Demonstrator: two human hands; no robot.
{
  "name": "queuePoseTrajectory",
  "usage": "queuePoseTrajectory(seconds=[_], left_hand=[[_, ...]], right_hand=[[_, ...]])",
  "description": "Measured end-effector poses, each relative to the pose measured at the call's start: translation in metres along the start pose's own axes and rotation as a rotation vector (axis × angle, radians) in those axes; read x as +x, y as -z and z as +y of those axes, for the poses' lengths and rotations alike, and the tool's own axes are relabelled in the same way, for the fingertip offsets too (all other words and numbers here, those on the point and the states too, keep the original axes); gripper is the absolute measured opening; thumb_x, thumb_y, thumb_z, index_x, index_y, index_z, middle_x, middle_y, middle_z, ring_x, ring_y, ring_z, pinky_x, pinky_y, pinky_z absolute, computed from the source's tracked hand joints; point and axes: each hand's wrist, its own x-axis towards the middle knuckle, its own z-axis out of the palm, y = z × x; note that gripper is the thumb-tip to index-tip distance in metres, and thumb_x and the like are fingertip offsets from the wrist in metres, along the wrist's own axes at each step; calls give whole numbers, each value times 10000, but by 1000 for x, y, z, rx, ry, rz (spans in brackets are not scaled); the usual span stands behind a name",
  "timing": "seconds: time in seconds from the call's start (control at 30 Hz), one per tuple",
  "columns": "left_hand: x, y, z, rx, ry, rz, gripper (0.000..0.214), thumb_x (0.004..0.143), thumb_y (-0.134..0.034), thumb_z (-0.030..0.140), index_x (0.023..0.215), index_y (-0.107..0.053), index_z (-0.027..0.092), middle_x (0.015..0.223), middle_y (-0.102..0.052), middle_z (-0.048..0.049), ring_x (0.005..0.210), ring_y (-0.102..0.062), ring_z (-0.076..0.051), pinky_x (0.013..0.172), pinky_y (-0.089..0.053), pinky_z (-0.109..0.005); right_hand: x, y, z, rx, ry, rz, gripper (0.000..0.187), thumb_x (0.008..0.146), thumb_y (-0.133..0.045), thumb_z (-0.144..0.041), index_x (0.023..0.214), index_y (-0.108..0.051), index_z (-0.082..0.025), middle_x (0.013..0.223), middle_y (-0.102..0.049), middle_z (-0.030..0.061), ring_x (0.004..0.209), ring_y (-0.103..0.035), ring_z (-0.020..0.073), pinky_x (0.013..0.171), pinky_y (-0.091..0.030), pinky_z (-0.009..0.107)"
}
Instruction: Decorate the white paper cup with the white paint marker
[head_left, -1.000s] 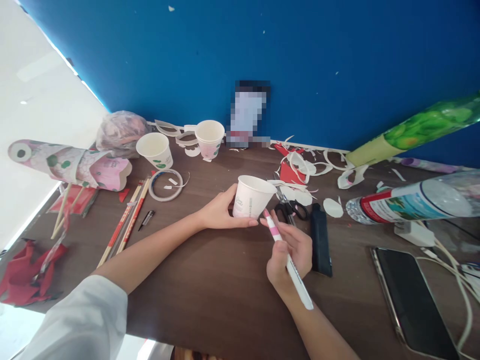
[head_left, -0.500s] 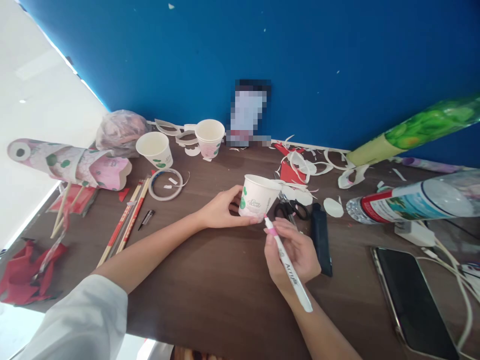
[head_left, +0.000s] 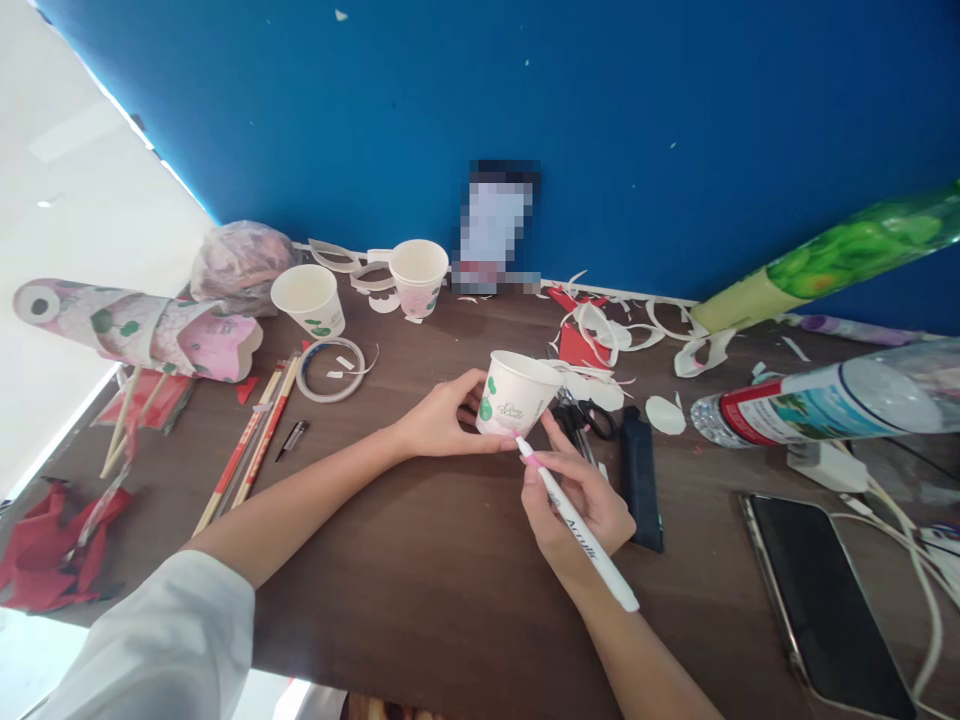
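A white paper cup (head_left: 519,392) with green leaf prints and lettering is tilted slightly above the dark table (head_left: 420,560). My left hand (head_left: 450,420) grips it from the left, thumb along the base and fingers behind it. Pink colour shows near the cup's lower edge. In my right hand (head_left: 574,495) is a white acrylic marker (head_left: 589,545), pinched near its front end. Its pink tip touches the lower part of the cup. Behind my right hand lie black-handled scissors (head_left: 596,418), partly hidden by it, and a dark pouch (head_left: 641,480).
Paper cups (head_left: 307,300) and a roll of tape (head_left: 331,370) stand left of centre. Chopsticks (head_left: 251,435) and a pink paper fish shape (head_left: 142,330) lie farther left. Paper scraps (head_left: 600,335) litter the back. On the right are a bottle (head_left: 795,400) and a phone (head_left: 825,600).
The marker tip has moved left along the cup's lower edge, my right hand shifting with it. The cup has turned slightly, its lettering now farther right. My left hand keeps its hold.
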Motion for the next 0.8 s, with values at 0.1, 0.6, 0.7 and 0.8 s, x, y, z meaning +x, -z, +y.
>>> queuePoseTrajectory(seconds=[0.1, 0.6, 0.7, 0.8], left_hand=[[0, 0, 0, 3, -7, 2, 594, 641, -791, 405, 1107, -493, 187, 1101, -659, -100, 966, -663, -218, 767, -576, -323], [0, -1, 1, 22, -3, 17, 603, 644, -788, 418, 1119, -503, 179, 1083, -671, -102, 958, -669, -225, 780, -585, -343], [-1, 0, 1, 18, -4, 15, 592, 651, -784, 411, 1119, -506, 180, 1049, -676, -92, 969, -667, -230, 784, -585, -349], [-1, 0, 0, 14, -3, 11, 601, 651, -784, 401, 1137, -507, 182, 1018, -681, -84, 981, -665, -234, 793, -584, -356]], right_hand=[[0, -1, -2, -23, -17, -2, 197, 715, -664, -88, 876, -671, -202, 911, -770, 88, 1028, -701, 316, 650, -634, 340], [1, -2, -9, -89, -160, 39, 126, 728, -665, -122, 834, -685, -187, 1124, -725, 124, 795, -760, 223, 607, -631, 267], [1, -2, -9, -84, -170, 37, 137, 724, -663, -118, 838, -683, -191, 1115, -729, 119, 802, -760, 225, 613, -632, 267], [1, -2, -9, -76, -173, 36, 144, 721, -664, -120, 845, -679, -190, 1116, -729, 119, 826, -758, 235, 621, -633, 278]])
